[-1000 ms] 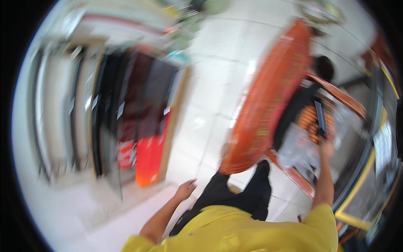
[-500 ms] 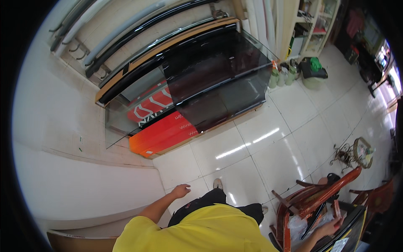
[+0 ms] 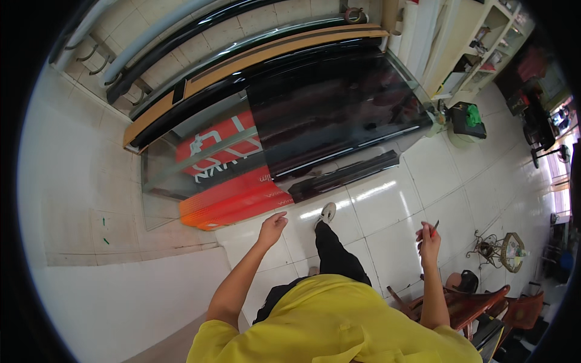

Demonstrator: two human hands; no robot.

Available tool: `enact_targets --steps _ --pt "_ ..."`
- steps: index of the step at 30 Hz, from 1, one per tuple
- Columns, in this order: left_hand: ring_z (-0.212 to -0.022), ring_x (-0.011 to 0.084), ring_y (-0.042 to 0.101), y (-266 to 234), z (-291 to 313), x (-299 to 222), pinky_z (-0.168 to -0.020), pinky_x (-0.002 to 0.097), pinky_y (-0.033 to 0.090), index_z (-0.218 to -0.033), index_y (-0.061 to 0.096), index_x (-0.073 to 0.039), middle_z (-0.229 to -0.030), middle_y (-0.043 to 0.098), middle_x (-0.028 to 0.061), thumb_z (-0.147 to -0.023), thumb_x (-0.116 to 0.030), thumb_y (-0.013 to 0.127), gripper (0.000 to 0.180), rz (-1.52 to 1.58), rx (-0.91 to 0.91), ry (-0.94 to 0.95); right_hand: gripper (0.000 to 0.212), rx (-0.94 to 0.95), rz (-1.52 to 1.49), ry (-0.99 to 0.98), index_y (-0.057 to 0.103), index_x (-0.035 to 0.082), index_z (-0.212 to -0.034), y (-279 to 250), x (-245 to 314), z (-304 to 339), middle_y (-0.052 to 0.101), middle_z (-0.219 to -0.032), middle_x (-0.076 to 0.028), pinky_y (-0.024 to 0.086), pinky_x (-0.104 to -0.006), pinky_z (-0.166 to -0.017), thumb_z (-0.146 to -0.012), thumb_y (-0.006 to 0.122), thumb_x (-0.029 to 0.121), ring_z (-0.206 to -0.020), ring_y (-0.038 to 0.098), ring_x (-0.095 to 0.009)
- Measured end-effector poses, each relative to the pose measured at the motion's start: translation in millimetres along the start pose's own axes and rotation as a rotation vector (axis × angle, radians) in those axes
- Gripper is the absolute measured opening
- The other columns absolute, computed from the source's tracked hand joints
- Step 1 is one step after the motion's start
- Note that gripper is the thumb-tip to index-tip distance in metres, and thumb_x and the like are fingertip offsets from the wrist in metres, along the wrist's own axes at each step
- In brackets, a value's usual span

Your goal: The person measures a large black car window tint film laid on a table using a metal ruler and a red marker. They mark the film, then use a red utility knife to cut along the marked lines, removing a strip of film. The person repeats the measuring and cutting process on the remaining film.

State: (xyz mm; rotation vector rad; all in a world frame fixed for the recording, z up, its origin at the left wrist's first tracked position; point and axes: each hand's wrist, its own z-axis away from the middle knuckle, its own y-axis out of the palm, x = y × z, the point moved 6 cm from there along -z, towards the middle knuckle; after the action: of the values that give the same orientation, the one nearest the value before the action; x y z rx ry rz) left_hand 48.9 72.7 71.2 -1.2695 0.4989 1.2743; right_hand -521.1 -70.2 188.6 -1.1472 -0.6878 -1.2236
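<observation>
My right hand [image 3: 429, 245] is raised over the floor tiles, its fingers closed around a small red-handled tool [image 3: 433, 231] with a thin dark tip. Most of the handle is hidden in the hand. In front of my body, my left hand [image 3: 272, 230] hangs in the air with loosely bent fingers and nothing in it. It is nearest to a red and orange long box [image 3: 233, 202] under a glass panel [image 3: 203, 151]. Dark glossy film [image 3: 339, 103] covers the right part of the glass and droops at the front edge.
Long film rolls [image 3: 200, 36] hang along the back wall. A wooden chair [image 3: 478, 302] stands at lower right, near a small ornate stand [image 3: 511, 251]. A dark-topped bin [image 3: 466, 121] with something green on it sits beyond the glass. A white wall [image 3: 127, 302] borders the left.
My right hand has come away from the chair and black-edged surface at lower right and now shows ahead of me. My left hand has moved forward, and I am nearer the glass.
</observation>
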Motion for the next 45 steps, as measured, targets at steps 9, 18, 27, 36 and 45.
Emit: enact_targets --steps 9,18,27,36,45 --pt "-0.09 0.0158 0.069 -57 -105 -24 -0.078 0.0298 0.058 -0.139 0.069 -0.006 -0.108 0.075 0.006 -0.104 -0.026 0.071 0.041 -0.049 -0.215 -0.217 0.039 -0.025 0.136 -0.193 0.071 0.007 -0.131 76 38 -395 0.075 -0.099 -0.004 0.049 -0.028 -0.056 -0.111 0.058 0.038 -0.071 0.062 -0.011" --pt "-0.107 0.0137 0.062 -51 -124 -44 -0.096 0.0335 0.053 -0.152 0.053 -0.018 -0.12 0.065 0.0036 -0.104 -0.018 0.072 0.052 0.397 -0.238 -0.592 0.025 -0.415 -0.035 0.096 0.061 0.012 -0.124 18 11 -614 0.06 -0.08 0.001 0.049 -0.0296 -0.055 -0.11 0.055 0.032 -0.063 0.055 -0.012" --pt "-0.095 0.0088 0.061 -41 -130 -57 -0.098 0.027 0.047 -0.159 0.049 -0.01 -0.095 0.068 0.0009 -0.099 -0.009 0.077 0.066 0.504 -0.344 -0.458 0.033 -0.257 0.08 0.008 0.065 0.01 -0.117 13 35 -598 0.067 -0.091 -0.002 0.05 -0.0306 -0.069 -0.107 0.06 0.042 -0.08 0.063 -0.013" --pt "-0.076 0.0069 0.055 -46 -149 -36 -0.073 0.0265 0.045 -0.092 0.071 -0.012 -0.081 0.064 -0.0054 -0.101 -0.032 0.078 0.023 0.745 -0.303 -0.602 0.04 0.057 0.29 0.132 0.07 0.009 -0.1 21 99 -598 0.055 -0.078 0.002 0.038 -0.0272 -0.051 -0.106 0.065 0.048 -0.065 0.05 -0.01" --pt "-0.086 0.0059 0.056 -26 -135 -43 -0.088 0.0305 0.044 -0.084 0.067 -0.019 -0.087 0.065 -0.0093 -0.103 -0.03 0.076 0.024 0.665 -0.437 -0.529 0.029 0.195 0.285 0.108 0.064 0.012 -0.089 20 100 -605 0.052 -0.074 0.002 0.035 -0.0274 -0.046 -0.101 0.074 0.036 -0.054 0.042 -0.01"
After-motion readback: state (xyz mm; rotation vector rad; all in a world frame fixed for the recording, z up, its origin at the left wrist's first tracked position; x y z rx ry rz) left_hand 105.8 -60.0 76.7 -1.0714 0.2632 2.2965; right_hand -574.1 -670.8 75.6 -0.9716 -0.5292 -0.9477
